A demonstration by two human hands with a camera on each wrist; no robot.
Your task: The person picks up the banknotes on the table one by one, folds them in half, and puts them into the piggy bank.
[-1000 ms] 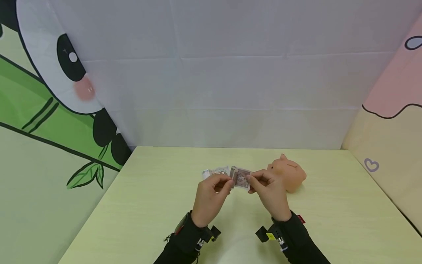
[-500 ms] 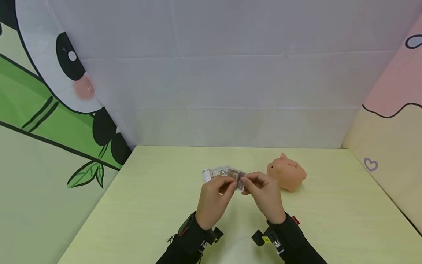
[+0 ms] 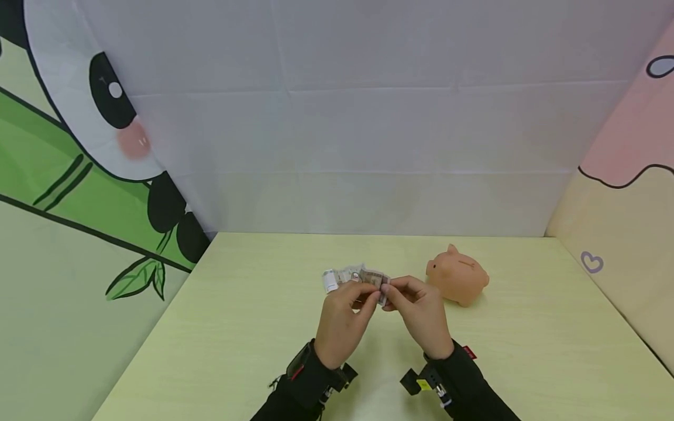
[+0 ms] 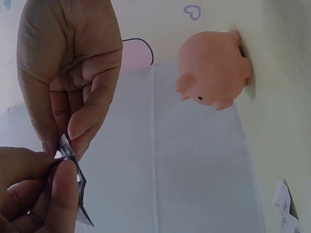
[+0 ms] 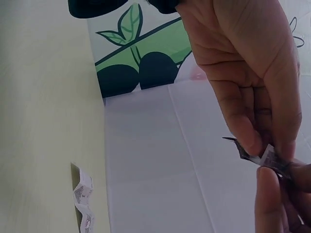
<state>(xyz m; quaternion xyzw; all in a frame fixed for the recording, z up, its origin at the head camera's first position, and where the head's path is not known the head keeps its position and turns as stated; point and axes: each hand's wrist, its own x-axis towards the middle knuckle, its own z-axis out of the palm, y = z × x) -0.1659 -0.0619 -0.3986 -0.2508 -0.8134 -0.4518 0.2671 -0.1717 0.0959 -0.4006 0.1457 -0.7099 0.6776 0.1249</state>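
Between my two hands is a small creased banknote point(image 3: 372, 277). My left hand point(image 3: 341, 321) pinches its left part between thumb and fingers. At the note's right end, the thumb and fingers of my right hand point(image 3: 422, 318) pinch it. In the left wrist view the banknote point(image 4: 82, 194) looks bent into folds, edge-on to the camera. Another crumpled banknote point(image 3: 344, 273) lies on the table just beyond my left hand, partly hidden by it. Its zigzag creases show in the right wrist view, where this loose banknote point(image 5: 84, 194) stands on its edge.
An orange-pink piggy bank point(image 3: 458, 278) with a slot on top stands on the table, behind and right of my right hand. The pale wooden table point(image 3: 237, 304) meets a white cloth backdrop point(image 3: 368, 146). Printed cartoon panels flank both sides.
My right hand has moved left toward my left hand, which has shifted slightly right. Less of the held banknote's face shows between them. The piggy bank has stayed in place.
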